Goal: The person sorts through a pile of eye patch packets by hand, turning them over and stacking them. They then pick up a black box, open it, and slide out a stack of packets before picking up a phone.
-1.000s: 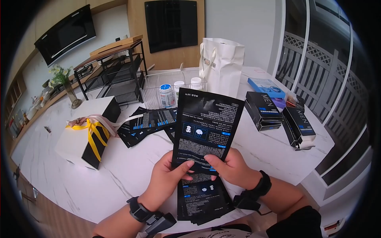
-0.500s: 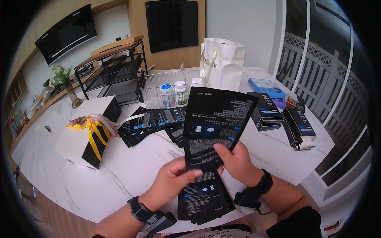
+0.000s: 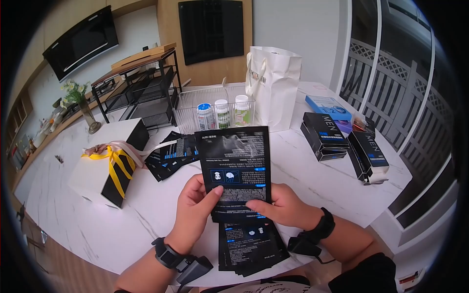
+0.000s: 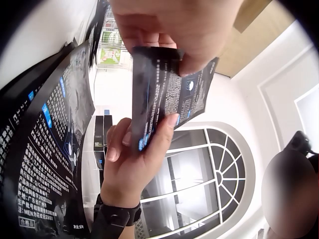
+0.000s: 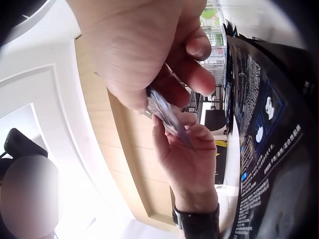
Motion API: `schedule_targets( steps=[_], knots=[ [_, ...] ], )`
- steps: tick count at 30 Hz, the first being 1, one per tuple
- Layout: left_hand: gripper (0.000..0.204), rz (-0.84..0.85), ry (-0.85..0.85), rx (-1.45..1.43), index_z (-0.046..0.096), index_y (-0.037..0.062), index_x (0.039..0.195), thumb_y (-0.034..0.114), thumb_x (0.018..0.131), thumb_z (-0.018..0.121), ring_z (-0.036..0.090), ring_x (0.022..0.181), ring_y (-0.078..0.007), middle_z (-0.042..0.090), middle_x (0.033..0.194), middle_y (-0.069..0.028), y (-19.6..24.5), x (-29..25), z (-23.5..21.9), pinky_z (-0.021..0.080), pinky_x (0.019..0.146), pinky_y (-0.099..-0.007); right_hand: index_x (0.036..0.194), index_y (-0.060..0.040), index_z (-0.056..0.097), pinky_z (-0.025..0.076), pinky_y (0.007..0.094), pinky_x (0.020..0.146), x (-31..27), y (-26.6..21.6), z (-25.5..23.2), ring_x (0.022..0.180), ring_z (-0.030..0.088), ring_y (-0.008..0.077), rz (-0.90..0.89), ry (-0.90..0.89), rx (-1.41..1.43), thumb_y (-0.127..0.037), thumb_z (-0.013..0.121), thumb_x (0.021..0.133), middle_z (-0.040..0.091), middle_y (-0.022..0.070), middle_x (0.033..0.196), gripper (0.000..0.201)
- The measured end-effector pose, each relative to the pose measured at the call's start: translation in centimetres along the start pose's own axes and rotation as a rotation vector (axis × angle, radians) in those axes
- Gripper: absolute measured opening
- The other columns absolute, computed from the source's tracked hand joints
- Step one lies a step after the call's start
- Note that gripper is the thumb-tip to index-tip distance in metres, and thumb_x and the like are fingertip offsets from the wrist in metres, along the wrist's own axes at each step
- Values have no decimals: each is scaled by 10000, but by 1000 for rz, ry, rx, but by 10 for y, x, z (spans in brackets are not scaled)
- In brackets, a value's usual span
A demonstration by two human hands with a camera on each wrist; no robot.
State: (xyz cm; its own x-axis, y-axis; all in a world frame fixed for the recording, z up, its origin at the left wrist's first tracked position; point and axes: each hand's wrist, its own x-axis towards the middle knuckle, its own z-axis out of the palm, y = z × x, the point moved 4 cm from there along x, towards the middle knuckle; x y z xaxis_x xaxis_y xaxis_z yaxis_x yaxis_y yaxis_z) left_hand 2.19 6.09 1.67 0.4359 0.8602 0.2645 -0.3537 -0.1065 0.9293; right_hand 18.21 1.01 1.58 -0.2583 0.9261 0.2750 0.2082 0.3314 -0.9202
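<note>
Both hands hold a black face-mask sachet (image 3: 234, 195) printed with small white text, blue labels and two pictures. My left hand (image 3: 194, 205) pinches its left edge, thumb on the printed face. On the lower right side my right hand (image 3: 286, 205) grips it, with the thumb lying across the front. The left wrist view shows the sachet (image 4: 167, 89) between the two hands; in the right wrist view it appears nearly edge-on. Below it, at the table's near edge, lies a stack of similar sachets (image 3: 251, 251), its upper part hidden.
More sachets (image 3: 171, 163) lie fanned behind at left, beside a white box (image 3: 93, 180) with a yellow ribbon. A clear bin (image 3: 185, 115) with bottles and a white paper bag (image 3: 273, 88) stand at the back. Black MEN boxes (image 3: 326, 139) and a blue box (image 3: 328, 107) sit at right.
The held sachet swung up to the right, then came back left and lower, now nearly straight. My left hand has shifted from its bottom corner up along the left edge.
</note>
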Motion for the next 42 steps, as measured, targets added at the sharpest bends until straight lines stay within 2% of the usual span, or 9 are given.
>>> schedule_targets(
  steps=[1, 6, 14, 23, 30, 32, 36, 38, 42],
  knots=[
    [126, -17, 0, -39, 506, 32, 963, 42, 846, 554, 536, 760, -43, 594, 862, -1, -3, 1, -2, 423, 702, -179, 1090, 2, 486, 437, 221, 725, 0, -1, 0, 813, 534, 72, -83, 7, 70, -214, 535, 881, 574, 37, 882, 304],
    [121, -138, -223, -1, 509, 31, 932, 9, 830, 570, 529, 781, -30, 584, 868, 7, -16, -4, 5, 422, 702, -171, 1147, 4, 372, 419, 223, 810, 7, -5, -24, 933, 488, 81, -187, 392, 327, -96, 516, 876, 504, 52, 1022, 323],
    [235, -107, -144, 31, 504, 8, 1049, 29, 828, 582, 545, 856, -63, 589, 960, -16, -14, -3, 9, 448, 768, -210, 1070, 5, 415, 437, 227, 779, 3, -8, -14, 905, 501, 77, -184, 225, 145, -52, 543, 852, 510, 52, 977, 260],
    [283, -141, -140, -50, 475, 6, 1099, 14, 830, 563, 544, 876, -78, 591, 981, -32, -9, -5, 9, 440, 785, -213, 1040, 26, 428, 463, 215, 714, 6, -2, -11, 835, 547, 75, -2, 149, 373, -65, 519, 873, 555, 52, 925, 210],
    [400, -63, -29, -53, 370, 25, 1180, -9, 823, 548, 516, 955, -103, 507, 1112, -81, -18, 4, -4, 423, 810, -237, 1200, -17, 324, 444, 236, 788, 14, 8, -11, 947, 514, 97, -61, 197, 390, 16, 525, 837, 503, 95, 1057, 417],
    [410, 29, 9, 294, 364, 58, 1209, 31, 835, 531, 508, 961, -98, 511, 1107, -55, -21, 8, -18, 411, 816, -232, 1245, -30, 291, 440, 239, 798, 15, 13, -14, 959, 511, 107, -85, 211, 377, 35, 526, 825, 492, 100, 1076, 485],
    [300, 234, -2, 765, 498, 73, 1111, 64, 818, 561, 452, 1103, -155, 500, 1137, -46, -15, 21, -37, 363, 914, -305, 1242, -43, 352, 437, 271, 814, 15, 27, -8, 963, 529, 156, 72, 48, 222, 7, 565, 789, 510, 113, 1076, 504],
    [238, 230, 36, 795, 542, 84, 1053, 78, 817, 564, 450, 1116, -183, 501, 1152, -35, -13, 22, -43, 335, 945, -328, 1166, -36, 466, 428, 271, 812, 14, 17, -7, 942, 526, 174, -9, 13, -393, -64, 639, 753, 516, 93, 1041, 449],
    [231, 180, 72, 832, 541, 76, 1057, 90, 827, 558, 452, 1115, -171, 494, 1191, -45, -15, 29, -64, 341, 938, -310, 1110, -45, 529, 367, 309, 909, 13, 25, -7, 1040, 461, 246, -150, -17, -578, -127, 668, 719, 481, 111, 1116, 424]
  ],
)
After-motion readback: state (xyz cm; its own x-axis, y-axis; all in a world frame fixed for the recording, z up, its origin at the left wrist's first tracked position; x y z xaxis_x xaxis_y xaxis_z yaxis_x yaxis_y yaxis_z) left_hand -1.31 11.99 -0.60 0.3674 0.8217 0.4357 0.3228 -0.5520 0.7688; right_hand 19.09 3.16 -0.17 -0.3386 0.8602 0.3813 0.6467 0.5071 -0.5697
